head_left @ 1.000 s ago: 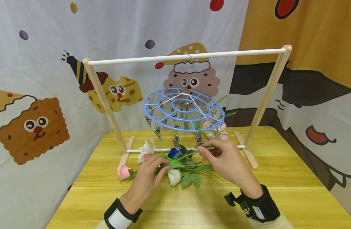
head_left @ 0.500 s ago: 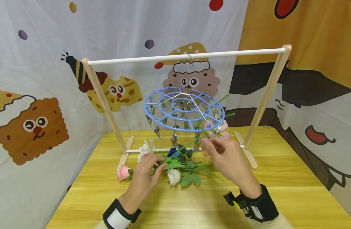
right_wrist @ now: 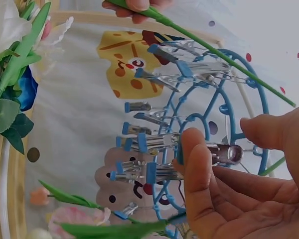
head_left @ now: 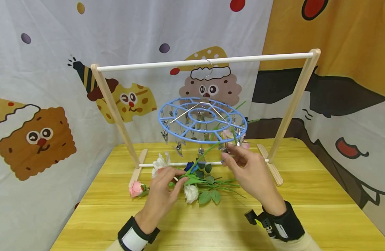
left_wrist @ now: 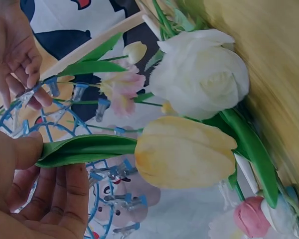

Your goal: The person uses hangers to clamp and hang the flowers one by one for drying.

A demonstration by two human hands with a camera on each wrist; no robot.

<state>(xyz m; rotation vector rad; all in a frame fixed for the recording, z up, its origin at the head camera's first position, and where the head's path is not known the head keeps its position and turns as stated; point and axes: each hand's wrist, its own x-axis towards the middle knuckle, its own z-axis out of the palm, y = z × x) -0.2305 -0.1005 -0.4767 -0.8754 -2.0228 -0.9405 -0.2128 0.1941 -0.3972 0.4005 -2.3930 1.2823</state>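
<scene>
The left hand (head_left: 161, 188) pinches a yellow tulip (left_wrist: 187, 152) by its greenery, thumb and fingertips closed on a long green leaf (left_wrist: 87, 149) just beside the bloom. The left wrist view shows the bloom on the table side of that grip, while the head view mostly hides it behind the hand. From the other side of the fingers the tulip's bare green stem (right_wrist: 224, 62) slants up towards the right hand (head_left: 250, 170), its free end near the rim of a round blue hanger (head_left: 208, 142).

The right hand is at that rim, its fingers bent round a silver metal clip (right_wrist: 226, 153) with a blue tip; the thumb stands on the opposite side, and how firmly it presses, if at all, is hard to tell from this angle. The stem's end lies near this hand, apart from the clip.

The hanger hangs by a hook from the white bar (head_left: 148, 65) of a wooden rack, with more clips dangling around it and pink flowers (left_wrist: 122, 87) beyond the right hand. Below the hands, on the wooden table (head_left: 192, 226), lie a white rose (head_left: 191, 194), a pink rose (head_left: 136, 189) and a blue flower (head_left: 190, 166) among green stems.
</scene>
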